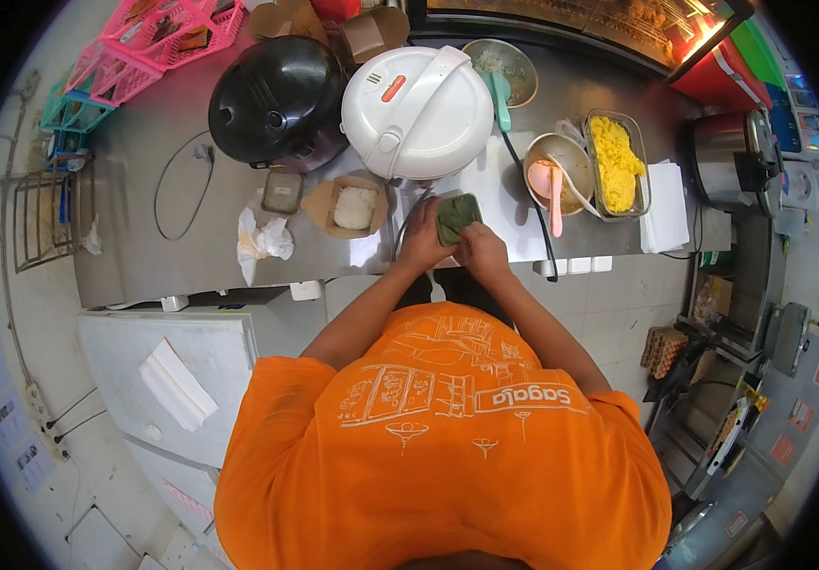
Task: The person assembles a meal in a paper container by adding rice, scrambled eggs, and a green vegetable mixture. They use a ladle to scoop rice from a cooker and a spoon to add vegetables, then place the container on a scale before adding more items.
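Note:
Both of my hands hold a folded green leaf parcel (458, 217) over the steel counter (181, 256), just in front of the white rice cooker (418, 112). My left hand (424, 239) grips its left side and my right hand (481, 249) its lower right corner. A brown paper box with white rice (349, 207) lies open just left of my left hand. My orange shirt fills the lower part of the view.
A black rice cooker (279, 100) stands at the back left. A tray of yellow food (615, 162), a steel bowl with a pink spoon (555, 173) and a napkin stack (666, 217) lie right. Crumpled plastic (261, 239) lies left. Pink baskets (158, 38) stand far left.

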Tool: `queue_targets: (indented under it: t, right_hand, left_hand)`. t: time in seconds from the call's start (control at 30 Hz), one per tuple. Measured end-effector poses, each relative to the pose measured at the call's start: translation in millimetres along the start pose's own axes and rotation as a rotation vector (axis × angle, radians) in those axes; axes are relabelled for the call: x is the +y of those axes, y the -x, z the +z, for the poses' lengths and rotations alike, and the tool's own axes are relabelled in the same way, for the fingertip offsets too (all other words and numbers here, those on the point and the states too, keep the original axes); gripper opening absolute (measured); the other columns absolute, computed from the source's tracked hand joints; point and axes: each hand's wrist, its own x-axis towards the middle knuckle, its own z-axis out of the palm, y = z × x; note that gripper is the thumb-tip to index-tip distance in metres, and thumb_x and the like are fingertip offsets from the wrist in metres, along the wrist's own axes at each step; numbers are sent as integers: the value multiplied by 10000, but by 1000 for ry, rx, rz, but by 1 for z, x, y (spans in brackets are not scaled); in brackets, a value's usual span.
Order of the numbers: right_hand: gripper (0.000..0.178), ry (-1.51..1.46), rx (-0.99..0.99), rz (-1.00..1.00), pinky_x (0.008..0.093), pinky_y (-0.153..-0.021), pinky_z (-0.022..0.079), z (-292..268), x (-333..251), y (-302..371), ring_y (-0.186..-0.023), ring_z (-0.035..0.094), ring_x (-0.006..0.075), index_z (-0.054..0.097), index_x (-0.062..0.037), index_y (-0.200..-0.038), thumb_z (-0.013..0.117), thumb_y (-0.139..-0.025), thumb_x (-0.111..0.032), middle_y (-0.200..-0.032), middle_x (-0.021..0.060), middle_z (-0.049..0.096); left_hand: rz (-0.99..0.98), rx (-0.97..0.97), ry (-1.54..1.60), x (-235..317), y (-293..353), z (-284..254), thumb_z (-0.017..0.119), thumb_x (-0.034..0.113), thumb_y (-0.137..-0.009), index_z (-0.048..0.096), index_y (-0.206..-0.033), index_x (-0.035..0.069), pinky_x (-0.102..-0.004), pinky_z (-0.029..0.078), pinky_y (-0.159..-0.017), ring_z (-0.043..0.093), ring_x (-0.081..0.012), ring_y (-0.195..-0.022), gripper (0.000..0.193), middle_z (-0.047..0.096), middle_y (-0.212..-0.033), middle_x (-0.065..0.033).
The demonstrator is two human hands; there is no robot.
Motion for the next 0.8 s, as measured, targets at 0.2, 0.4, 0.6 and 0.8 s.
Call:
queue_targets:
  t: [0.2,0.4,0.6,0.8]
  right_hand:
    - [65,58,90,144,479,-710,542,3,-5,-9,-839,653,368,606,-52,-859,628,-856,-112,-861,141,623]
    - [60,-4,-10,22,500,-698,520,14,-18,-1,-817,644,390,615,-41,-868,644,-859,-93,-830,158,619]
    - [148,10,-45,58,476,-725,550,-17,-11,-2,-851,661,366,629,-47,-880,696,-815,-162,-875,150,639]
    - [151,141,-196,-13,489,-708,552,-17,-8,-3,-805,679,389,641,-18,-825,681,-828,-164,-859,169,662]
  left_hand:
    - [5,58,51,10,4,-1,899,353,-659,358,-1445,0,-513,363,-1141,433,-469,-1351,1017,458,-1415,-263]
    - [-103,31,-30,0,4,8,884,301,-664,335,-1448,20,-507,400,-1107,444,-469,-1326,997,438,-1412,-244]
    - [-118,5,3,8,4,-1,897,360,-652,332,-1445,22,-517,394,-1109,450,-470,-1310,1031,439,-1392,-241]
    - [-69,44,-37,3,2,5,907,399,-646,337,-1432,13,-526,413,-1085,459,-476,-1295,1044,441,-1368,-262]
